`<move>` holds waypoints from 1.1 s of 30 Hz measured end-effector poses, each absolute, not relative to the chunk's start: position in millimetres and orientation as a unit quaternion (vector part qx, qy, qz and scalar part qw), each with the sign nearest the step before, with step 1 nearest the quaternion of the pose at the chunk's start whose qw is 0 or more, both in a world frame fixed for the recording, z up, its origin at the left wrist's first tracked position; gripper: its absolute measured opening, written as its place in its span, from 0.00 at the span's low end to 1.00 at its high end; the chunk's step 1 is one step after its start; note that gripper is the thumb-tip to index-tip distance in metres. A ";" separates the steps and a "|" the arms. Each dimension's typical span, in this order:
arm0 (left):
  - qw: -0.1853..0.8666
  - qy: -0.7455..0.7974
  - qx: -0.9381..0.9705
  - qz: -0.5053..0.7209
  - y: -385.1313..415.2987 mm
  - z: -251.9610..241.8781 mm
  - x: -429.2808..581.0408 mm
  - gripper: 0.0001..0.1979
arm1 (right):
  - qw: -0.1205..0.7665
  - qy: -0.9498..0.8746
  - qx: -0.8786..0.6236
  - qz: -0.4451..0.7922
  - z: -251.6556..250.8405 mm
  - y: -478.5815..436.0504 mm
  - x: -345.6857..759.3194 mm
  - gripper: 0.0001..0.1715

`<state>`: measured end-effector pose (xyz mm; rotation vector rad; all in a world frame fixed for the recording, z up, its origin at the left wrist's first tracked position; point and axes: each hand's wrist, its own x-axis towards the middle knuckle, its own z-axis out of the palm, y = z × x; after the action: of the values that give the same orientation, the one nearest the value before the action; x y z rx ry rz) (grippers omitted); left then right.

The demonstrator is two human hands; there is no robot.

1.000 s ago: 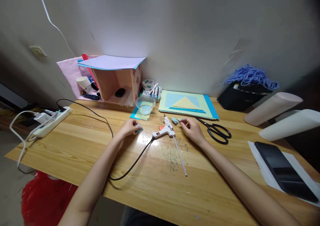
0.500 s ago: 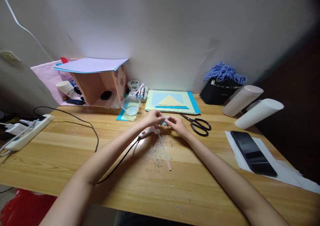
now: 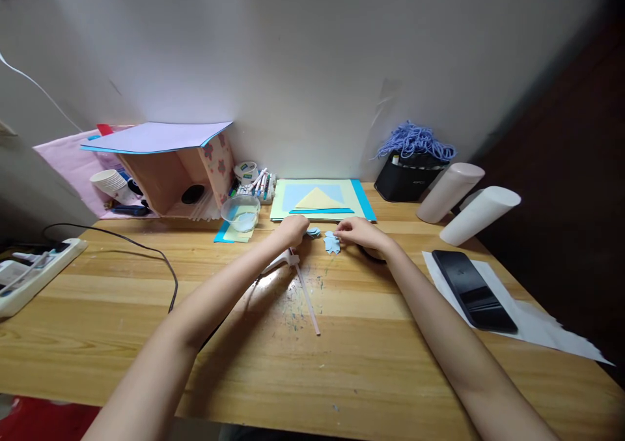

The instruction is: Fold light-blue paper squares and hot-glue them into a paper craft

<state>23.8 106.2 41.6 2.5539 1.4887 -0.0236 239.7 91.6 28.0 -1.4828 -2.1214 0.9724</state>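
Note:
My left hand [image 3: 294, 230] is closed, its fingertips at a small rounded stack of pale blue paper pieces [image 3: 313, 232]; its thumb is mostly hidden. My right hand [image 3: 359, 231] pinches the edge of a jagged pale blue paper cutout [image 3: 332, 243], which shows flat over the wood. Under my left wrist lies a white hot glue gun [image 3: 283, 261], partly covered by the forearm. A long translucent glue stick [image 3: 307, 301] sticks out of it toward me. Black scissors [image 3: 372, 256] are mostly hidden beneath my right wrist.
Behind my hands lie stacked coloured sheets [image 3: 364, 201]. A clear plastic bowl [image 3: 241, 213], markers [image 3: 261, 184] and a cardboard box house [image 3: 166, 180] stand left. A black pouch with blue yarn [image 3: 413, 177], white cylinders [image 3: 481, 216] and a phone [image 3: 473, 291] are right. Scraps dot the table.
My hands have moved apart from where they met at the pale blue paper. The jagged cutout now shows separately at my right fingers. The view has shifted slightly right.

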 end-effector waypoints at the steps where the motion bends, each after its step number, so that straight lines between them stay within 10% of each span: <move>1: 0.088 0.503 0.860 -0.015 108.1 40.2 24.3 0.12 | 0.194 -0.758 -0.536 0.316 29.2 92.2 239.5 0.14; 11: 0.066 0.495 0.861 0.094 101.8 57.5 11.4 0.14 | 0.279 -0.775 -0.497 0.273 37.9 83.5 216.1 0.12; 20: 0.324 0.492 0.717 0.373 41.7 64.0 -27.9 0.09 | 0.384 -0.737 -0.412 0.374 41.5 44.2 157.0 0.24; 33: 0.421 0.519 0.580 0.465 4.8 52.3 -90.9 0.12 | 0.395 -0.707 -0.391 0.437 42.9 26.5 75.0 0.09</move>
<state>-90.9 4.8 52.3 1.4542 1.3014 1.1654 75.0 26.5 42.9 -0.9911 -1.7934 1.1069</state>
